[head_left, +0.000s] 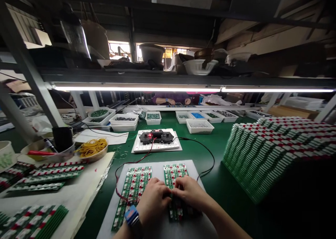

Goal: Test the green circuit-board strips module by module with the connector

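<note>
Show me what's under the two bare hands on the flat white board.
Green circuit-board strips lie under the left hand and right hand, on the white board. The palms hide the parts beneath.

The hands (153, 202) hide where they touch the circuit boards (133, 183).

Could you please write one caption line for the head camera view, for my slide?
Left hand and right hand meet over green circuit-board strips laid on a white sheet.

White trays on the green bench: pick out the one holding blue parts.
The white tray second from the left in the far right-hand row: its parts are blue, while the trays beside it hold green or grey ones.
</note>
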{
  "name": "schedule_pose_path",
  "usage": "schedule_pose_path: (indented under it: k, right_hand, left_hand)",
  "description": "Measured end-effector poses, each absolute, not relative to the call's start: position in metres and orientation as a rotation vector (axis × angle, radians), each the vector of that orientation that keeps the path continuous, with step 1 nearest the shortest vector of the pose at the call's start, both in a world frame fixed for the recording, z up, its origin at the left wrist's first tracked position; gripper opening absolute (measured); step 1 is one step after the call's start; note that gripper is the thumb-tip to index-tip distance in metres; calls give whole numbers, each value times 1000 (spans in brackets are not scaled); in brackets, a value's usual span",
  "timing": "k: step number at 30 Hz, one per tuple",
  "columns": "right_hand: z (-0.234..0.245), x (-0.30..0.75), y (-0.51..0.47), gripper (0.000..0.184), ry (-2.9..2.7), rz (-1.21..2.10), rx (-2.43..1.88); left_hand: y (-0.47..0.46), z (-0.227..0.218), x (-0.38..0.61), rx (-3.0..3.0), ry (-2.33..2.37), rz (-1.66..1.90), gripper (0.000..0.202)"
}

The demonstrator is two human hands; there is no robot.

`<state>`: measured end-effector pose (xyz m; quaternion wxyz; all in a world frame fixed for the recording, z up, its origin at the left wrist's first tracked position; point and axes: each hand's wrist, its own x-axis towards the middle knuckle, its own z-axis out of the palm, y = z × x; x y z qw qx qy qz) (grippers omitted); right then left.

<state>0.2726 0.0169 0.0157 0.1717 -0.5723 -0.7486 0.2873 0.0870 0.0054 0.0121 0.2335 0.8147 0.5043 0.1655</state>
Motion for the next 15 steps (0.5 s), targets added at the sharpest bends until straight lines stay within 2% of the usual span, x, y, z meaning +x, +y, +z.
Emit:
schedule_pose_path:
  k: [4, 11, 15]
  right_hand:
    - [18, 267, 15, 14, -2118, 782, -1703]
    - [15, 278, 20, 18, -2158, 885, -1564]
    - [14, 282, 22, 14, -2155, 910, -1529]
  left_hand:
    - [5, 11, 88, 2247, 1392, 457, 17]
    - [4, 12, 89, 2254, 1404, 432, 15]
    - [5, 12, 89, 2246, 1408, 431, 18]
